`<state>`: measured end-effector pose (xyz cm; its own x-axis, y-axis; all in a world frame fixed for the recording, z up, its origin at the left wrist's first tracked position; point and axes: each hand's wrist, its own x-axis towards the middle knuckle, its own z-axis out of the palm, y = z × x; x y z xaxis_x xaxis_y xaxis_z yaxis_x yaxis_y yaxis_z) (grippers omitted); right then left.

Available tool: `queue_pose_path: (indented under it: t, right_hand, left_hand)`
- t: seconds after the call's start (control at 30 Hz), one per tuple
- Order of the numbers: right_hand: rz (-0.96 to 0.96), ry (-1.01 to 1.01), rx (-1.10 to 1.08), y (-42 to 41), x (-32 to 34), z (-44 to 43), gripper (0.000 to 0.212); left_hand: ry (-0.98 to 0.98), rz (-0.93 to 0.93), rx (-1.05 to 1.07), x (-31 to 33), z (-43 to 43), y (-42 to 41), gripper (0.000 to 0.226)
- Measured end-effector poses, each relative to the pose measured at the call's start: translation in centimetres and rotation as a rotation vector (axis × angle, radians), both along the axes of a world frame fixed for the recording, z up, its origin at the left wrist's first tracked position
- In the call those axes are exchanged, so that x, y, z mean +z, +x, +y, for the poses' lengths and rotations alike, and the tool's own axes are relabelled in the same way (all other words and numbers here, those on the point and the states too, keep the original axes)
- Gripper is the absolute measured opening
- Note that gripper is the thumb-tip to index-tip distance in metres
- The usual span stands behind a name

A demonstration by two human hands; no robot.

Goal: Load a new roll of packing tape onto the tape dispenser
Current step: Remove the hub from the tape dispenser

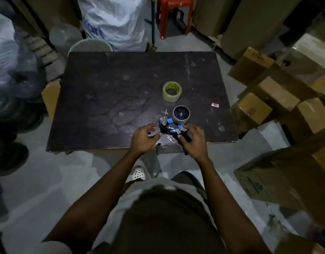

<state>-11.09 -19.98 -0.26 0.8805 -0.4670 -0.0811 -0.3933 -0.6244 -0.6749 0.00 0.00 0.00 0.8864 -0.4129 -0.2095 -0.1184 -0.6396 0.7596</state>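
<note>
- the tape dispenser (173, 123) lies on its side near the front edge of the table (106, 92), right of the middle, its handle pointing toward the person.
- the hub (181, 114) at the far end of the dispenser carries a grey ring, seemingly a spent core; how much tape is on it cannot be told.
- the new roll of tape (172, 91) lies flat just beyond the dispenser, apart from it, toward the right half of the table; neither hand touches it.
- the right hand (193, 140) is curled round the dark handle, fingers wrapped and gripping.
- the left hand (144, 137) sits just beside the roller end, fingers loosely bent; whether the fingertips touch the dispenser cannot be told.
- a small red-and-white scrap (215, 105) lies nearer the right edge, well clear of the work.
- judgement: the new roll should be light and stiff, with a smooth, slightly slick outer face; pinching across the rim, thumb in the hole, looks the surest hold.
- judgement: the dispenser is rigid, and its cutter end is likely sharp, so the handle and side plate are the safe places to hold.
- judgement: the loading itself has not begun.
</note>
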Motion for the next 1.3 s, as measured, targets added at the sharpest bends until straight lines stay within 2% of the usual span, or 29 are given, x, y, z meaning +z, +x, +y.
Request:
queue_pose_path:
  t: [0.23, 0.37, 0.6, 0.8, 1.03, 1.3]
  right_hand:
    - [0.157, -0.078, 0.255, 4.0, -1.0, -3.4, 0.038]
    - [0.179, -0.086, 0.402, 5.2, -1.7, -4.9, 0.03]
    - [0.195, -0.12, 0.487, 6.3, -1.7, -5.2, 0.031]
    - [0.225, -0.147, 0.482, 7.4, -1.7, -4.2, 0.033]
    - [0.248, -0.181, 0.403, 7.7, -1.9, -2.1, 0.023]
    - [0.27, -0.201, 0.268, 7.1, -3.0, -1.0, 0.026]
  left_hand:
    - [-0.029, 0.109, 0.119, 0.2, -3.0, 0.3, 0.048]
    - [-0.022, 0.109, 0.11, 0.1, -4.0, 0.4, 0.038]
    - [0.047, 0.104, 0.113, 0.0, -4.5, 1.5, 0.028]
    - [0.022, 0.129, 0.19, -0.3, -4.8, 3.0, 0.028]
    - [-0.053, 0.288, 0.32, -1.5, -4.6, 4.9, 0.036]
    - [-0.066, 0.357, 0.316, -2.6, -4.0, 6.0, 0.04]
